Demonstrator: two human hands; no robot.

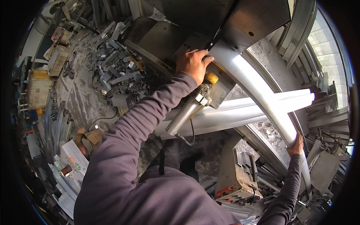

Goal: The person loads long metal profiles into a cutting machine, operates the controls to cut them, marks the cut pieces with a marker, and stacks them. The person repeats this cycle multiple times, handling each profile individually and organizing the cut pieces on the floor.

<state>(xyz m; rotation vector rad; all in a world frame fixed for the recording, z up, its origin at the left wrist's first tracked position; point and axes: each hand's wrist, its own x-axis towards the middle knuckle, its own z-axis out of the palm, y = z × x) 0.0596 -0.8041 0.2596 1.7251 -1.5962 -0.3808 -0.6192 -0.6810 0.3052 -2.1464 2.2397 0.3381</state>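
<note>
A long, shiny silver metal profile (258, 86) runs from the dark machine (251, 26) at the top down to the lower right. My right hand (296, 145) is closed around its edge at the right. Up at the machine's slot, my left hand (192, 65) rests beside the far end of the profile. Its fingers bend together over the machine's bed, with the thumb close to the profile; whatever lies under them is hidden. Just below that hand are a yellow cap (211, 78) and a steel cylinder (187, 114) with a thin hose.
More silver profiles (225, 112) cross beneath the long one. A heap of metal offcuts (112, 63) lies at the left. A box-like stand (238, 168) with a red handle stands near me. Profiles lean at the right beside a worn panel (325, 170). Cartons (73, 161) lie at the lower left.
</note>
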